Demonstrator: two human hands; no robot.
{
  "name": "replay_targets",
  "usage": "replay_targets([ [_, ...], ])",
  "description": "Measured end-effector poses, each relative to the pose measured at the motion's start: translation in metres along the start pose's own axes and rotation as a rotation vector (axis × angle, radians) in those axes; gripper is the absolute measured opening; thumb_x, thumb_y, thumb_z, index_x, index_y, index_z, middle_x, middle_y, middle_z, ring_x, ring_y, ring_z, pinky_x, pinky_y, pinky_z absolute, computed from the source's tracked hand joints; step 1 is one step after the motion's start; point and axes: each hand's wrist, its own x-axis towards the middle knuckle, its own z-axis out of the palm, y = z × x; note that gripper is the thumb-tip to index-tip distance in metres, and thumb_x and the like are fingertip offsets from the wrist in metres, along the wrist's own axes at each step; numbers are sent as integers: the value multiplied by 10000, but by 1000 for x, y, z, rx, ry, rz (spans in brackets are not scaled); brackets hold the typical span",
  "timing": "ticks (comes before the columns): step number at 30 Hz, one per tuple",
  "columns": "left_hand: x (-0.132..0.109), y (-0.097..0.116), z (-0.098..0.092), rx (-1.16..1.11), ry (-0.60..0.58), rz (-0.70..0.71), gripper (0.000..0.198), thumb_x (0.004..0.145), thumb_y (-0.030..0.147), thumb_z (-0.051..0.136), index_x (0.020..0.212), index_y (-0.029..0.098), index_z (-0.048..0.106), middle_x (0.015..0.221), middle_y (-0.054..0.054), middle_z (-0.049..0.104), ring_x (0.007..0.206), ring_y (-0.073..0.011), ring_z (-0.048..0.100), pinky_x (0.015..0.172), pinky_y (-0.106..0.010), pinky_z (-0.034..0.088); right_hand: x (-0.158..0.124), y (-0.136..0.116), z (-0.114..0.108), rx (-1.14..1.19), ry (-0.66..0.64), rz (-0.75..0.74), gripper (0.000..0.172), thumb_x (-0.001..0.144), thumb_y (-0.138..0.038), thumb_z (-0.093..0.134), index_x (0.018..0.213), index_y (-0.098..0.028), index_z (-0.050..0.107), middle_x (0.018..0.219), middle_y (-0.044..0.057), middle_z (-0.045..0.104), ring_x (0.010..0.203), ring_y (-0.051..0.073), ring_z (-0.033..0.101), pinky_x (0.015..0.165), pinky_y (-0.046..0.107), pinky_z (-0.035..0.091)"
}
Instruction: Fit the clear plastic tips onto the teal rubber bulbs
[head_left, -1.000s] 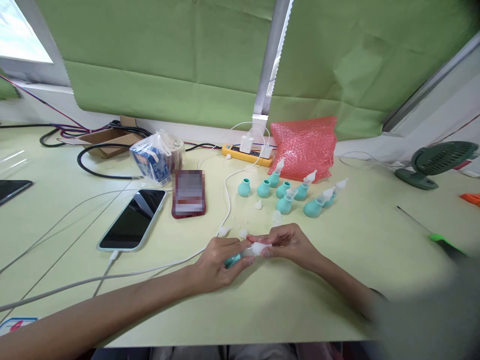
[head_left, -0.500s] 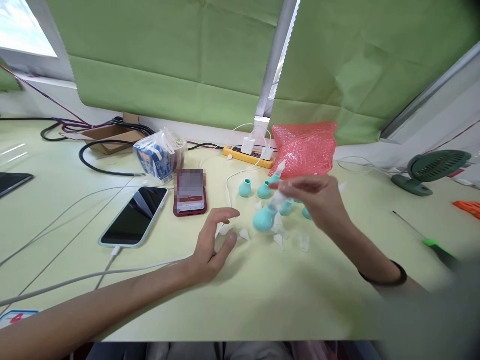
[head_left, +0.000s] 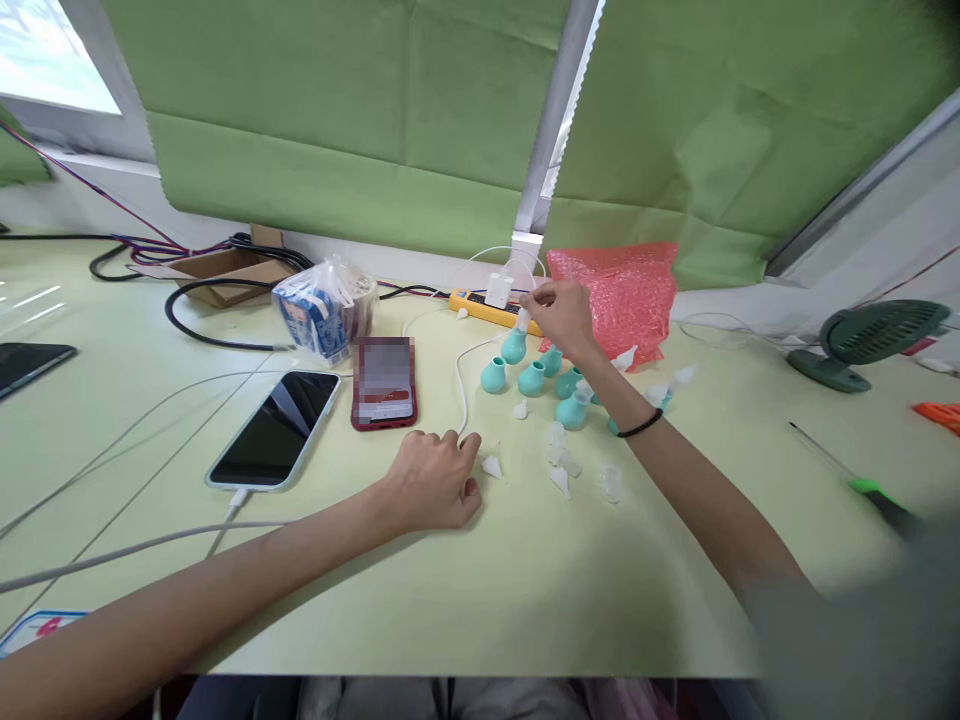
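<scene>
My right hand [head_left: 559,315] reaches far across the table and pinches the clear tip of a teal bulb [head_left: 514,345], which hangs just above the surface by the yellow power strip [head_left: 487,307]. Several more teal bulbs [head_left: 532,379] stand in a cluster beside it, some fitted with clear tips. My left hand [head_left: 431,480] rests on the table with its fingers curled over a small clear tip, near a white cable. Loose clear tips [head_left: 559,463] lie scattered between the hands.
Two phones [head_left: 274,428] [head_left: 385,382] lie at the left, one on a charging cable. A pink bubble-wrap bag [head_left: 615,296], a wrapped blue carton [head_left: 319,310], a cardboard box [head_left: 225,268], a green fan [head_left: 862,335] and a green-handled screwdriver [head_left: 862,480] lie around.
My hands came apart. The right hand carried the assembled teal bulb away to the far cluster by the power strip. The left hand dropped onto the loose tips and curled.
</scene>
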Motion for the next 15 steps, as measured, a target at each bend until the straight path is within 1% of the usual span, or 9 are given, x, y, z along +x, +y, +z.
replay_targets([
  [4, 4, -7, 3, -35, -63, -2, 207, 663, 243, 400, 832, 146, 470, 683, -65, 557, 528, -216, 547, 408, -258, 331, -3, 10, 15, -126, -91, 76, 186, 672, -286, 515, 701, -166, 654, 716, 47, 653, 724, 195, 588, 647, 299, 458],
  [7, 6, -11, 5, -72, -89, -14, 193, 701, 224, 379, 858, 154, 468, 698, -59, 575, 554, -221, 563, 421, -264, 341, -4, 13, 16, -146, -101, 91, 182, 659, -294, 531, 699, -164, 652, 721, 56, 649, 743, 210, 584, 660, 315, 457],
  [9, 7, -12, 5, -98, -94, -23, 180, 720, 220, 377, 860, 161, 473, 705, -55, 587, 583, -224, 573, 429, -262, 342, -4, 13, 13, -174, -97, 87, 196, 653, -305, 543, 737, -163, 650, 761, 66, 646, 771, 223, 579, 681, 339, 453],
  [12, 8, -14, 6, -128, -81, -41, 188, 733, 218, 385, 888, 167, 478, 713, -50, 599, 610, -227, 579, 430, -259, 345, -6, 7, 3, -210, -32, 53, 277, 660, -312, 548, 885, -166, 621, 870, 80, 632, 798, 235, 568, 706, 381, 441],
  [14, 7, -14, 7, -148, -58, -62, 240, 752, 235, 382, 966, 161, 462, 697, -48, 603, 606, -226, 579, 440, -268, 359, -12, -2, -6, -169, 16, -4, 307, 678, -303, 539, 943, -158, 593, 904, 81, 624, 759, 215, 574, 690, 365, 445],
  [15, 7, -13, 8, -161, -38, -68, 268, 765, 244, 375, 1008, 156, 447, 695, -47, 604, 608, -224, 579, 452, -275, 372, -18, -8, -13, -129, 17, -51, 293, 689, -295, 532, 936, -150, 591, 891, 76, 627, 721, 194, 577, 671, 340, 450],
])
